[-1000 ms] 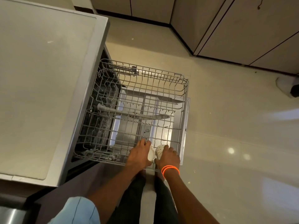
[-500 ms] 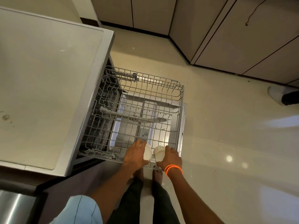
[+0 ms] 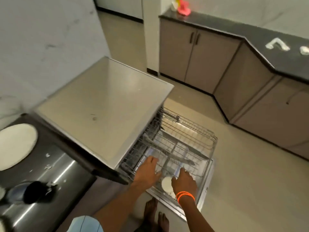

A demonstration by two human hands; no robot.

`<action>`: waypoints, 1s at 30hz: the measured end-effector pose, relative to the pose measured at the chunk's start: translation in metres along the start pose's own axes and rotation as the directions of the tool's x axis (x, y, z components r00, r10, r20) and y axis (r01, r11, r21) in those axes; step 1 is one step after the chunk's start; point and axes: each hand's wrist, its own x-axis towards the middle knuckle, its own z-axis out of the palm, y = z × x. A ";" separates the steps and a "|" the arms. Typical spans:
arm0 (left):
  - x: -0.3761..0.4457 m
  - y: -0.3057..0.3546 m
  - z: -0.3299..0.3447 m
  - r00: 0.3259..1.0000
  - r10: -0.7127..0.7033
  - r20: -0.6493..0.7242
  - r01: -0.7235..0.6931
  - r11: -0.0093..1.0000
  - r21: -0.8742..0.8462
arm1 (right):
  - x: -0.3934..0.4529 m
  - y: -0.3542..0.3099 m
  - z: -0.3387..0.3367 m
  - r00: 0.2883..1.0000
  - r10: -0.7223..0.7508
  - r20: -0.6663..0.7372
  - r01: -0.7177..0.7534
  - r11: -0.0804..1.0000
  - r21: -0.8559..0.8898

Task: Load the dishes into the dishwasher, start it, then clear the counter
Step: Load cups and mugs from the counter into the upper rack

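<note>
- The cup [image 3: 166, 183], small, white and round, sits in the near end of the rack [image 3: 192, 136], low and right of centre in the frame; whether its mouth or its base faces up cannot be told, and blur hides any finer detail.
- The left hand [image 3: 147, 171] lies just left of the cup, palm down, fingers straight and a little spread over the wires, its grip apart and holding nothing.
- The right hand [image 3: 184, 181] lies just right of the cup, fingers straight and pointing toward the upper left, grip apart; its thumb is near the cup's rim, but touching or not cannot be told. Two orange bands [image 3: 185, 195] ring the wrist.
- The rack is a grid of thin grey metal wires, pulled out of the dishwasher [image 3: 107, 106], its long axis running from the lower centre toward the right edge of the frame. Pale shapes show through the wires, too blurred to name.
- The dishwasher has a flat, matt, pale grey top with a brighter metal rim.
- At the left edge, a white round plate [image 3: 16, 145] lies flat on a dark tabletop [image 3: 50, 151], beside a shiny steel sink [image 3: 43, 190] that holds a dark round object [image 3: 36, 191].
- Bare feet [image 3: 155, 213] stand on the pale tiled floor [image 3: 250, 190] at the bottom centre.
- Grey-brown cabinets [image 3: 197, 54] under a black tabletop [image 3: 260, 41] fill the upper right; a pink object [image 3: 183, 9] stands at its far end.
</note>
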 end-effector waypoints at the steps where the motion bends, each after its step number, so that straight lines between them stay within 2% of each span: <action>1: -0.010 -0.004 -0.010 0.999 -0.024 -0.034 0.024 0.999 -0.024 | -0.006 -0.010 -0.006 0.999 -0.039 -0.020 0.038 0.999 -0.011; 4: -0.041 -0.021 -0.034 0.978 -0.123 -0.166 0.102 0.986 -0.130 | -0.025 -0.039 -0.017 0.984 -0.158 -0.080 0.159 0.987 0.006; 7: -0.085 -0.048 -0.050 0.918 -0.261 -0.299 0.206 0.957 -0.202 | -0.052 -0.075 -0.016 0.944 -0.325 -0.059 0.324 0.946 -0.029; 12: -0.154 -0.095 -0.077 0.775 -0.405 -0.485 0.293 0.910 -0.293 | -0.091 -0.143 0.001 0.820 -0.571 0.029 0.572 0.818 -0.052; 17: -0.210 -0.149 -0.102 0.629 -0.525 -0.573 0.377 0.851 -0.365 | -0.128 -0.211 0.028 0.674 -0.729 0.119 0.739 0.669 -0.080; 20: -0.237 -0.184 -0.116 0.537 -0.588 -0.605 0.408 0.808 -0.424 | -0.145 -0.252 0.043 0.597 -0.788 0.151 0.801 0.594 -0.074; 22: -0.255 -0.209 -0.123 0.487 -0.626 -0.609 0.422 0.779 -0.463 | -0.155 -0.279 0.054 0.571 -0.807 0.151 0.820 0.568 -0.068; 30: -0.302 -0.316 -0.166 0.359 -0.694 -0.624 0.426 0.716 -0.553 | -0.187 -0.390 0.092 0.535 -0.844 0.022 0.845 0.535 -0.014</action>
